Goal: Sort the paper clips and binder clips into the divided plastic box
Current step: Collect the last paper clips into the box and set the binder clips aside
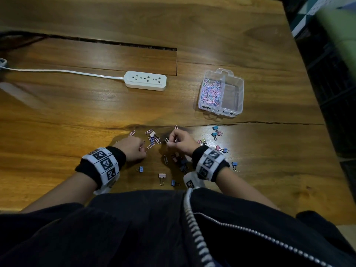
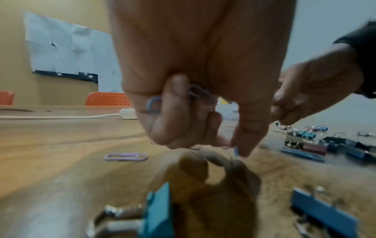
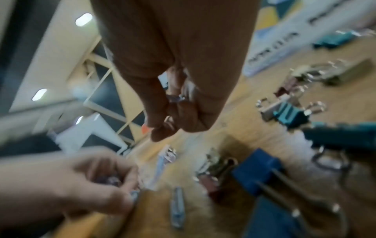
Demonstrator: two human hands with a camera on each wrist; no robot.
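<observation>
My left hand (image 1: 134,147) is curled around several paper clips (image 2: 195,93) low over the wooden table; its thumb tip touches a blue clip (image 2: 236,151). My right hand (image 1: 178,141) hovers beside it, fingers curled round more paper clips (image 3: 177,98), one sticking out at its fingertips. Loose paper clips (image 1: 153,139) lie between the hands. Binder clips (image 1: 216,131) are scattered to the right and near my body. The clear divided box (image 1: 238,97) stands at the far right; its left compartment holds many paper clips (image 1: 211,92), and I see nothing in the right one.
A white power strip (image 1: 145,80) with its cord lies at the back centre. A slot (image 1: 115,43) cuts across the table behind it. The table's right edge (image 1: 312,78) runs close to the box. A purple paper clip (image 2: 125,156) lies alone left of my left hand.
</observation>
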